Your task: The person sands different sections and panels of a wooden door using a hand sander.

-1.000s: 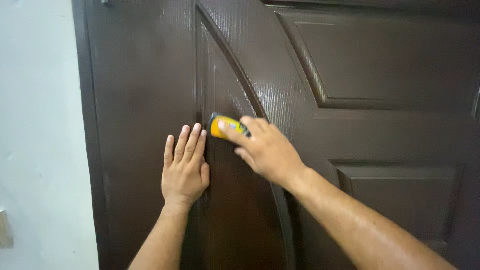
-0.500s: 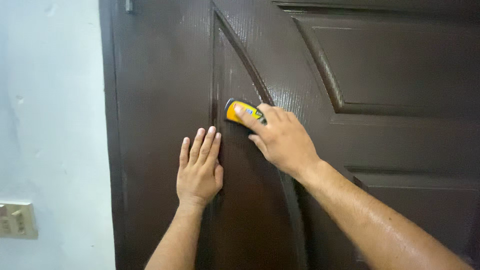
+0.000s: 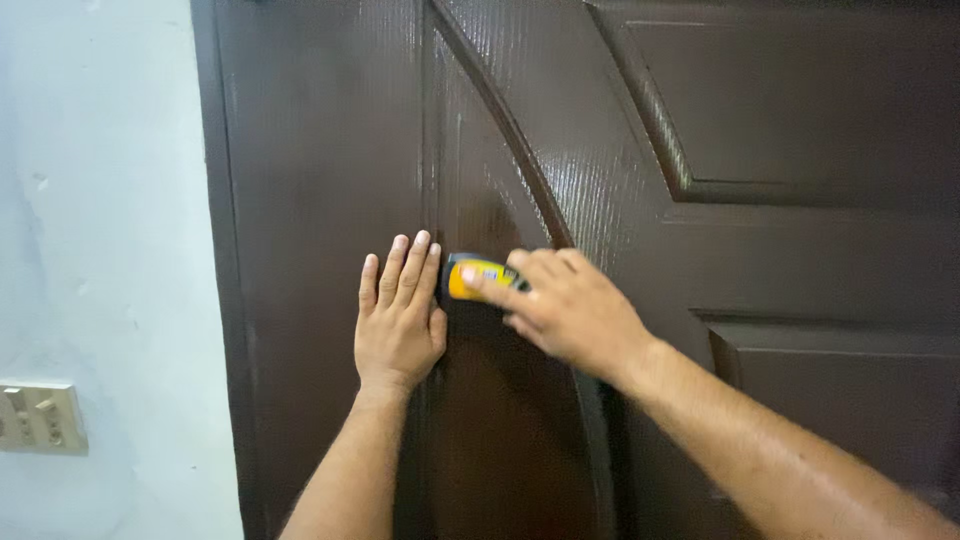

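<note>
A dark brown wooden door point(image 3: 330, 150) with raised panels fills most of the view. My left hand point(image 3: 398, 318) lies flat against it, fingers together and pointing up, beside a vertical groove. My right hand point(image 3: 565, 308) presses a small yellow and black hand tool point(image 3: 478, 279) against the curved panel, just right of my left fingertips. The index finger rests along the top of the tool. What the tool's underside looks like is hidden.
A pale blue-white wall point(image 3: 100, 200) runs along the left of the door frame. A beige switch plate point(image 3: 40, 416) is set in the wall at the lower left. Recessed panels point(image 3: 800, 90) sit in the door's right half.
My right hand has slid the yellow tool down and to the left, so it now sits right beside my left fingertips. The left hand stays flat on the door.
</note>
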